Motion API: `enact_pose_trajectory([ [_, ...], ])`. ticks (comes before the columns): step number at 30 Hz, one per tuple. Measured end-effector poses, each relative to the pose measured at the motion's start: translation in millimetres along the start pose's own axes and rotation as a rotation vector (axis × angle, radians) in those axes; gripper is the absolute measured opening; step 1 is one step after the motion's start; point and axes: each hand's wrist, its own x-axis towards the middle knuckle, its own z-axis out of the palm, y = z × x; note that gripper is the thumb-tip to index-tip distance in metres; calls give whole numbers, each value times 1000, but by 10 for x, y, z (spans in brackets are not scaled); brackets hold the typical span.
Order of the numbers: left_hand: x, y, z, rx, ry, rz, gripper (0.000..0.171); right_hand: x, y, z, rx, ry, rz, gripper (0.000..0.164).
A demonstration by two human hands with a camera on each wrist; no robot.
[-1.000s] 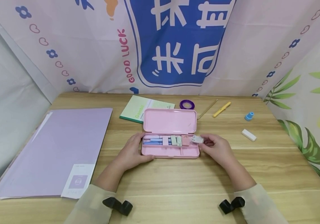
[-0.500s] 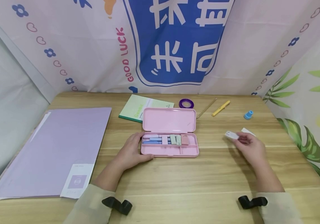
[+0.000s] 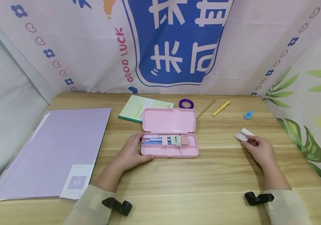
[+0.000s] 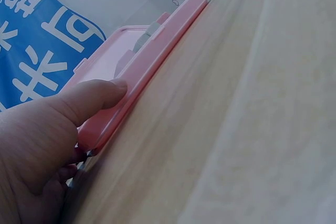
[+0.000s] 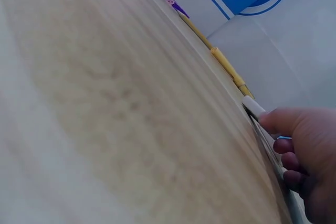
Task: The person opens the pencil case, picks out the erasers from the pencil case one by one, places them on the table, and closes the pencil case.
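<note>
An open pink pencil case (image 3: 170, 151) lies in the middle of the table, its lid tipped back. My left hand (image 3: 130, 151) grips its left end, with the thumb along the front wall in the left wrist view. Inside the case are several pens (image 3: 152, 140), green blocks (image 3: 175, 140) and a reddish-pink block (image 3: 184, 140). Far to the right, my right hand (image 3: 260, 151) pinches a small white eraser (image 3: 240, 137) with dark marks between thumb and fingers, low over the table. A plain white block (image 3: 247, 131) lies right beside it, partly behind the fingers.
Behind the case lie a green notebook (image 3: 132, 107), purple tape roll (image 3: 186, 103), pencil (image 3: 207, 108) and yellow pen (image 3: 220, 108). A small blue cone-shaped thing (image 3: 248, 115) stands at the right. A large lilac folder (image 3: 56, 147) covers the left side. A printed cloth (image 3: 101, 62) hangs behind.
My right hand has carried the marked white eraser from the right end of the pencil case rightward and down beside the plain white block. My left hand has stayed on the case.
</note>
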Motion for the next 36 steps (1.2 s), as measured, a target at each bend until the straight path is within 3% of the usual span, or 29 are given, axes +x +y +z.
enact_pose_trajectory([
  [6,-4,-5,-3,7,7,11,94,24,16,20,-55,-1,-31,48],
  [13,-9,4,-10,6,-3,-1,95,-59,-88,17,11,41,1,55],
  [18,-11,14,-9,7,1,7,94,-133,-325,142,33,83,-115,45],
  [24,-3,13,-6,7,3,2,95,-236,-704,405,36,34,-250,37],
  [31,3,8,-5,7,8,2,95,-379,-1119,695,96,-55,-331,33],
  [36,3,5,-4,3,5,5,95,-423,-1310,845,72,-101,-382,36],
])
